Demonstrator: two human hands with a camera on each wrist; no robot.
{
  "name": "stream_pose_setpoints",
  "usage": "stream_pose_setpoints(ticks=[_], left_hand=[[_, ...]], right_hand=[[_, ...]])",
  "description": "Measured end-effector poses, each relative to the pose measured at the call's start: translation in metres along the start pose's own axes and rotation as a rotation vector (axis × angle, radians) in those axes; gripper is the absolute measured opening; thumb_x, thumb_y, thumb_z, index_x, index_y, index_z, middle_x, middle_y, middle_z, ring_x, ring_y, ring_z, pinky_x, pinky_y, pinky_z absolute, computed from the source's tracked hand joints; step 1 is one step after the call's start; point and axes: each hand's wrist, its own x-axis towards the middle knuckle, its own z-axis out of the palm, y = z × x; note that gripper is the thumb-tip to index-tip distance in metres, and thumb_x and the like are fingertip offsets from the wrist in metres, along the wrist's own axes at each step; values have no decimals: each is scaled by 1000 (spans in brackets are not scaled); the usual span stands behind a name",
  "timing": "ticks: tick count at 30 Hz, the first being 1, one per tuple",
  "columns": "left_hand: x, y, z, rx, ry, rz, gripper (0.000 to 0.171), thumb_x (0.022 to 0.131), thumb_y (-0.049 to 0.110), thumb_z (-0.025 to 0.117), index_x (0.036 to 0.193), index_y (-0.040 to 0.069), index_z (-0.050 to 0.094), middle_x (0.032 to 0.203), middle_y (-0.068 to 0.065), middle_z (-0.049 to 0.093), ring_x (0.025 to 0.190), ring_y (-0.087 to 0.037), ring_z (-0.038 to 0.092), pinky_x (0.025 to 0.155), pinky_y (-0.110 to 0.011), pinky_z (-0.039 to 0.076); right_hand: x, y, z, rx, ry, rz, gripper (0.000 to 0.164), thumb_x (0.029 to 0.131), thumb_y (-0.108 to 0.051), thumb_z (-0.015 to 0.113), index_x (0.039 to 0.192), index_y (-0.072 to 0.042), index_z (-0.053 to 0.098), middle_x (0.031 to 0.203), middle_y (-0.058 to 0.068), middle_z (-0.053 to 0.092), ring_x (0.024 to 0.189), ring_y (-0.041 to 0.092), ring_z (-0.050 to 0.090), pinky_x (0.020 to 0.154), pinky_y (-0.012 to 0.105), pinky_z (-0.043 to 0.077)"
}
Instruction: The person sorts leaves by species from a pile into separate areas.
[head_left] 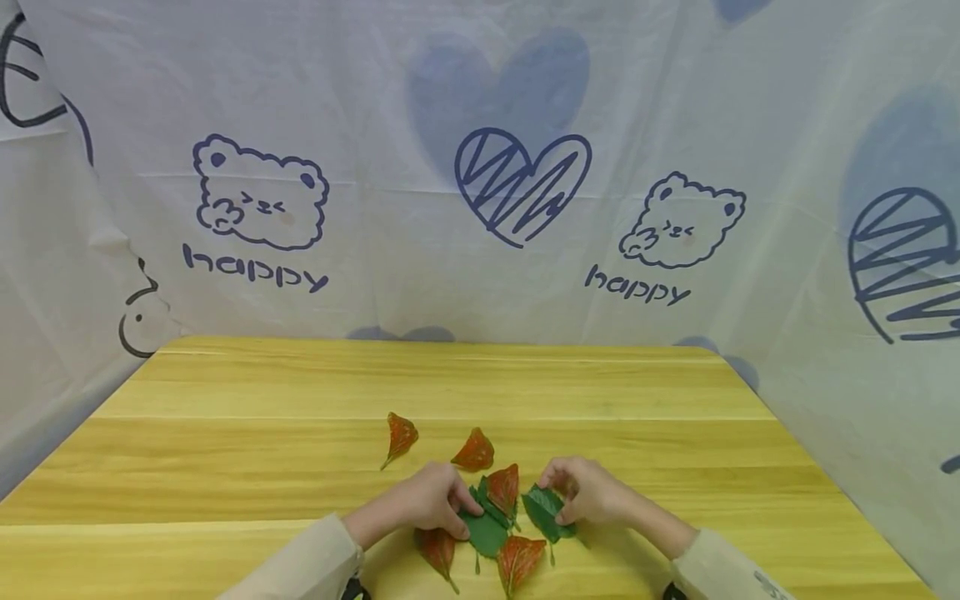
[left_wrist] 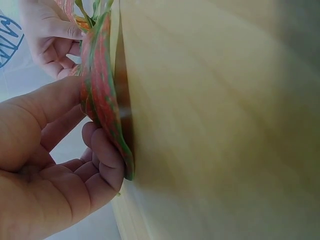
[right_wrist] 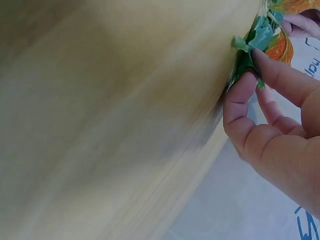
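Observation:
In the head view, the thumb and index finger of my left hand [head_left: 433, 502] pinch the left edge of a dark green leaf [head_left: 487, 536]. My right hand [head_left: 592, 493] pinches another green leaf [head_left: 545, 510] by its right side, low over the table. Between the hands stands a red-orange leaf [head_left: 504, 487] with green edging, partly over the green ones. One more red leaf [head_left: 437, 550] lies under the left hand, and another red leaf [head_left: 519, 560] is nearer the front. The left wrist view has a red-green leaf [left_wrist: 102, 75] hiding what those fingertips hold.
Two separate red leaves lie farther back, one red leaf [head_left: 401, 437] to the left and a second red leaf [head_left: 476, 451] just behind the group. Everything rests on a yellow wood-grain table [head_left: 262, 417]. A pale printed cloth [head_left: 390, 208] hangs behind it.

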Motion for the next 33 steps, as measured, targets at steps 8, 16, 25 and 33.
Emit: stream_pose_setpoints(ticks=[8, 16, 25, 33], left_hand=[[0, 0, -1, -4, -2, -11, 21, 68, -4, 73, 88, -1, 70, 43, 4, 43, 37, -4, 28, 37, -16, 26], [1, 0, 0, -7, 0, -26, 21, 68, -4, 73, 88, -1, 70, 43, 6, 42, 37, -3, 28, 37, -15, 25], [0, 0, -1, -17, -10, -19, 21, 69, -4, 73, 89, -1, 70, 44, 3, 45, 37, -4, 28, 37, -17, 26], [0, 0, -1, -14, -13, -11, 20, 68, -4, 73, 89, -2, 70, 44, 3, 45, 37, -4, 28, 37, -16, 26]], right_hand=[[-1, 1, -7, 74, -1, 6, 32, 72, 13, 63, 100, 0, 53, 86, 9, 46, 71, 18, 46, 55, 27, 43], [-1, 4, -14, 74, 52, -12, 23, 77, 9, 61, 98, 4, 59, 71, 3, 47, 59, 11, 41, 48, 21, 41], [1, 9, -20, 91, 127, 0, 16, 79, 6, 61, 94, 7, 61, 75, 5, 53, 64, 14, 46, 50, 23, 43], [8, 15, -26, 94, 219, 32, 16, 81, 3, 60, 97, 7, 60, 75, 4, 51, 66, 15, 48, 53, 30, 48]])
